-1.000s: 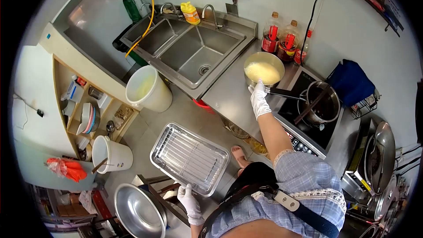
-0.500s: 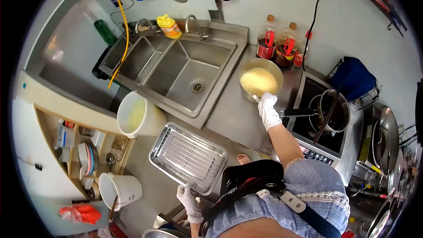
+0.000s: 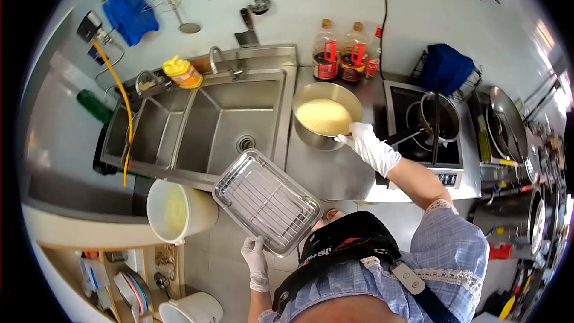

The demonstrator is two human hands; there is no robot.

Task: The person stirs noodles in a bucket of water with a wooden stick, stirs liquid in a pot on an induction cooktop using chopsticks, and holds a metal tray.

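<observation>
My right hand (image 3: 371, 145), in a white glove, is closed at the near right rim of a steel pot (image 3: 309, 136). Pale yellow liquid (image 3: 324, 117) fills part of the pot, which is upright on the steel counter beside the sink. Down to the left, my gloved left hand (image 3: 256, 255) grips the near edge of a shallow metal tray (image 3: 223, 198). A wire rack (image 3: 267, 202) lies inside this tray. The tray is held tilted above the floor, and its far corner overlaps the sink's front edge in view.
The double sink (image 3: 197, 166) lies left of the pot. Sauce bottles (image 3: 326, 54) stand behind it. An induction cooker (image 3: 418, 158) with a saucepan (image 3: 441, 116) is on the right. A white bucket (image 3: 203, 210) stands below the sink, and shelves hold dishes at lower left.
The head view has turned, so the room appears shifted left. The tray now overlaps the sink's front edge in view. My right hand stays at the pot's rim.
</observation>
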